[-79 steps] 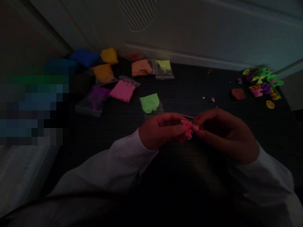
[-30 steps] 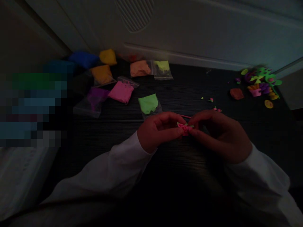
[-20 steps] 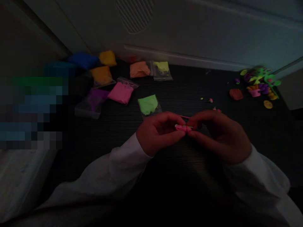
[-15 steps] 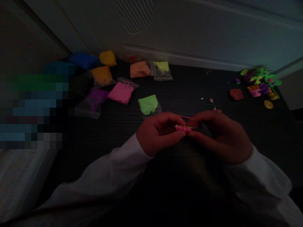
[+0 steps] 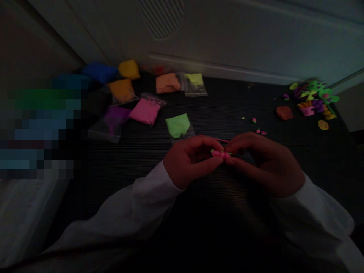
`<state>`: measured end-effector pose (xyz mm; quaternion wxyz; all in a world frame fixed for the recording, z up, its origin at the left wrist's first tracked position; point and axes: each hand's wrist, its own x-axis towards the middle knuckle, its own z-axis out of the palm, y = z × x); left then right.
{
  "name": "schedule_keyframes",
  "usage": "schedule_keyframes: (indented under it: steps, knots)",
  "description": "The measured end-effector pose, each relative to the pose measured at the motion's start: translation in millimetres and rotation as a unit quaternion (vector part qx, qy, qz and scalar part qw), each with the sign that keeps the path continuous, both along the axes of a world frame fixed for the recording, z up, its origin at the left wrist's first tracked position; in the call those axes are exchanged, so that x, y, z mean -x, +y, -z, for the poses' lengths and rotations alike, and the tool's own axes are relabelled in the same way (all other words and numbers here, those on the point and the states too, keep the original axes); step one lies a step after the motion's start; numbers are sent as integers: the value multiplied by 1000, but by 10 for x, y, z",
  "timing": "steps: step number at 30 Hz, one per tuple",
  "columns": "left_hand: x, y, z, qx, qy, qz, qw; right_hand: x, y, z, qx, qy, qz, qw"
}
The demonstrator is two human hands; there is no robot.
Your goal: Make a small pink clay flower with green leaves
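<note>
Pinched between both hands' fingertips is a small pink clay flower cluster [image 5: 218, 154] with green leaf tips, seen edge-on. My left hand [image 5: 191, 161] closes on its left end, thumb below and fingers above. My right hand [image 5: 264, 163] pinches its right end with thumb and forefinger. Just behind the fingers lies a thin pink stick [image 5: 222, 140], partly hidden. A zip bag of light green clay [image 5: 178, 126] is beyond my left hand. Past my right hand lie tiny pink buds with green bits [image 5: 258, 131] and another bud [image 5: 253, 120].
Bags of pink [image 5: 146, 110], purple [image 5: 115, 117], orange [image 5: 121, 90], peach [image 5: 168, 82] and yellow-green clay [image 5: 195, 80] lie at the back left. A reddish-brown lump [image 5: 284, 112] and finished colourful clay pieces [image 5: 315, 98] sit at the right. A pale panel [image 5: 241, 41] stands behind the dark table.
The flower cluster has turned from blossoms facing up to edge-on, and both hands have shifted slightly left. Over the last half second the hands have barely moved.
</note>
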<state>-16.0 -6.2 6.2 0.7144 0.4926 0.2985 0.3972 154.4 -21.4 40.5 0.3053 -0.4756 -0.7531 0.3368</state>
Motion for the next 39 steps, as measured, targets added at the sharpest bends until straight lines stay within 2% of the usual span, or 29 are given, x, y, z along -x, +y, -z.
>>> schedule_keyframes:
  steps: [11,18,23,28,33,39]
  knots:
    - [1,2,3,-4,6,1,1000,-8,10,-26,-19,-37,-17,999]
    - [2,2,2,20,4,-2,1000,-5,15,-31,-30,-49,-19,998]
    - [-30,15,-3,93,-45,-5,995,1,-8,-15,1,-4,-6,1000]
    - [-17,78,-7,203,-121,16,972,5,-36,-4,26,28,25,999]
    - [21,109,4,266,-160,34,950,24,-47,-10,-31,14,33,999]
    - [-11,91,-4,259,-139,36,955,38,-54,-38,-122,-39,18,992]
